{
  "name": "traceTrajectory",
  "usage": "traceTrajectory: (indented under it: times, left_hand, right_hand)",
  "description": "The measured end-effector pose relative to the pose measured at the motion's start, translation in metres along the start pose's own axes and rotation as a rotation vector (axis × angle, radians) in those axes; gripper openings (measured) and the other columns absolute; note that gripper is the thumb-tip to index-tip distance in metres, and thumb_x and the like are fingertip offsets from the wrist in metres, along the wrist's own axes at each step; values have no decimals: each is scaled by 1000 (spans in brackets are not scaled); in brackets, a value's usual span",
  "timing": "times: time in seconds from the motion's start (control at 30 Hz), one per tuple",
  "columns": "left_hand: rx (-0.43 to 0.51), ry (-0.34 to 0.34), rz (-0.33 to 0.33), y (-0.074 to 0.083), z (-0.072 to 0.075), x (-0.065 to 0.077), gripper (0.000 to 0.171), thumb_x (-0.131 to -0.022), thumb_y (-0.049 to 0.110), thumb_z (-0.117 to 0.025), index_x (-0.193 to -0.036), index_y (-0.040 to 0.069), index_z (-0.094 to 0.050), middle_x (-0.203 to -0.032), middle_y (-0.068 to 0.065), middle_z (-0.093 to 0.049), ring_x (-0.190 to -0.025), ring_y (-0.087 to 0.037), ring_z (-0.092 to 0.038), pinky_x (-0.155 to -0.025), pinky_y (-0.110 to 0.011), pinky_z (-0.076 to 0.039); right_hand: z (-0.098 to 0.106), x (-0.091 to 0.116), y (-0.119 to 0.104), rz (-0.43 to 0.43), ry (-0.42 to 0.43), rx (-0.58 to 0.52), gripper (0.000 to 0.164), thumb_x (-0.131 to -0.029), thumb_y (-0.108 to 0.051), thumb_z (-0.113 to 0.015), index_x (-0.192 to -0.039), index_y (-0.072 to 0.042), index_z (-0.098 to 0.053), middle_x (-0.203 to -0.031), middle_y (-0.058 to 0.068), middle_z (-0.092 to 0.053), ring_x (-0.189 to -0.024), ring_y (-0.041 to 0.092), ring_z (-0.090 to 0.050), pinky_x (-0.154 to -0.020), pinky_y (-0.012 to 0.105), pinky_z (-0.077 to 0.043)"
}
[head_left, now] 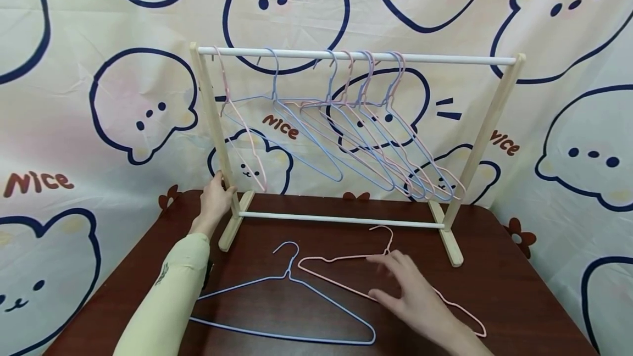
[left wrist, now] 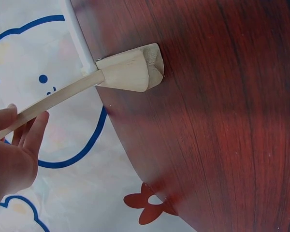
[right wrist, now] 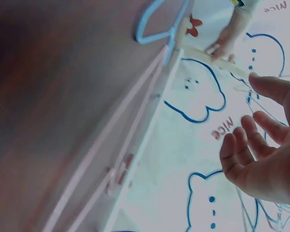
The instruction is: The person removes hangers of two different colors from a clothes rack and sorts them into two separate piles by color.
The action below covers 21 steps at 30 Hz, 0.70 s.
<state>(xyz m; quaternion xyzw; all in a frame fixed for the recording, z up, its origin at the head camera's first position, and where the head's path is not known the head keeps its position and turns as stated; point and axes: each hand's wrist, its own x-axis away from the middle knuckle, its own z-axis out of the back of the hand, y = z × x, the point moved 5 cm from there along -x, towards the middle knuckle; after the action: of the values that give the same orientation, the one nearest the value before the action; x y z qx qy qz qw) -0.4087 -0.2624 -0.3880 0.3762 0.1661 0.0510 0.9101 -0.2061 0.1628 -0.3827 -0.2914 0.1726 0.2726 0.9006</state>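
My left hand grips the left wooden post of a clothes rack, low down. In the left wrist view its thumb and fingers lie on both sides of that post. Over the table, my right hand hovers with relaxed, spread fingers, holding nothing. It overlaps a pink hanger lying flat and hides part of it. A blue hanger lies to the left, its hook pointing toward the rack; the left forearm covers its left end. In the right wrist view the right hand's fingers are loosely bent.
Several blue and pink hangers hang from the rack's white top bar, mostly right of middle. One pink hanger hangs near the left post. Behind the dark wood table is a bear-print cloth.
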Motion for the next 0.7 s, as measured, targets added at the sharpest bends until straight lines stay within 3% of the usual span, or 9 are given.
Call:
traceTrajectory:
  times: [0.23,0.53,0.7]
  left_hand:
    - [1,4,7,1,1,1,41,-100,11,-55,-139,0,-43,-123,-31,-59,-107,-47,-63,-90,-59,-50]
    - [11,-5,5,3,0,1,40,-101,11,-54,-138,-1,-43,-125,-32,-58,-108,-48,-62,-91,-60,-51]
    - [14,-3,-1,2,0,1,41,-102,12,-53,-140,0,-42,-128,-32,-57,-109,-49,-61,-90,-60,-51]
  right_hand:
    - [35,-11,-6,110,205,-35,62,-73,-2,-85,-128,-19,-62,-99,-12,-53,-87,1,-45,-70,15,-42]
    - [73,-20,-1,8,299,-24,60,-75,2,-83,-129,-13,-61,-104,-5,-53,-89,1,-47,-72,12,-43]
    - [90,-25,2,18,346,3,63,-75,4,-82,-132,-12,-60,-105,0,-51,-88,2,-44,-72,12,-40]
